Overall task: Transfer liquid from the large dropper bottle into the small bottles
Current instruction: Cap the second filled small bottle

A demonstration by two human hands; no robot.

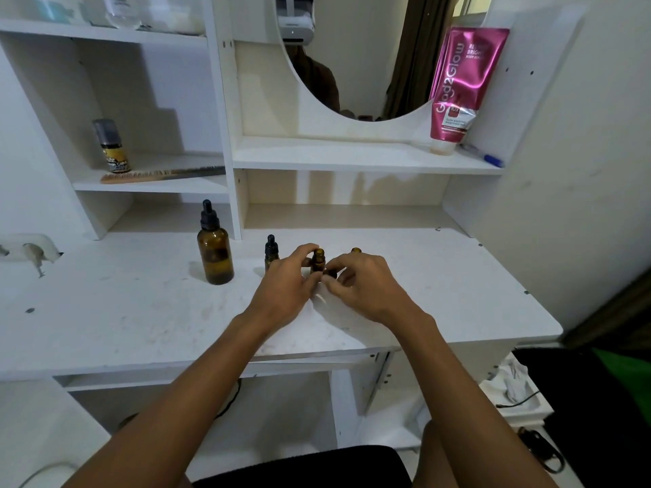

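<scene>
White bench (141,311) seen from above, shelves (151,184) and a round mirror (370,65) behind it. Both forearms are stretched forward over the bench edge, the hands brought together near its middle.

Large dropper bottle (215,253): amber glass, black dropper cap on, upright on the bench to the left of the hands, well apart from them. A low level of liquid is seen in it.

Left hand (285,287): palm down, wrist slightly raised, thumb and fingers curled around an open small bottle (318,262) that stands upright; the grip is closed on this bottle.

Right hand (366,287): palm down, fingers bent inward towards the left hand, fingertips pinched on a small dark object (332,274) just beside the open bottle; what it is cannot be told.

A capped small bottle (271,253) is partly hidden behind the left hand. The neck of another open small bottle (356,250) shows behind the right hand.
</scene>
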